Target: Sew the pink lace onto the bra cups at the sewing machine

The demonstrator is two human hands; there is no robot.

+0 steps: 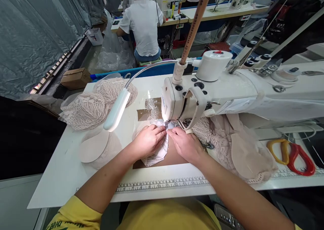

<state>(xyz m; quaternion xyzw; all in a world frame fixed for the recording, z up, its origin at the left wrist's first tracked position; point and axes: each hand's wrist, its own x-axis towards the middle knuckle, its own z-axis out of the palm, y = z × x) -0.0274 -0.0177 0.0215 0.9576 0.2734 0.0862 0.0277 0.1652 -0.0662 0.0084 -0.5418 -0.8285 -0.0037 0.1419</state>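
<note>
Lace piece [160,154] is at the needle end of your sewing machine [172,101], on the brown patch [177,157] of the table [60,186]. Your left hand [150,140] is on top of it, fingers together, slightly bent; can't tell if they pinch any cloth. Your right hand [186,144] is just beside, fingers partly curled, tips near the needle; can't tell if they grip an edge. Lamp [117,110] and lace pile [86,111] sit off to the left, beige fabric heap [245,152] right, then red-and-yellow scissors [301,159]. Ruler strip [164,185] runs along the near edge.
</note>
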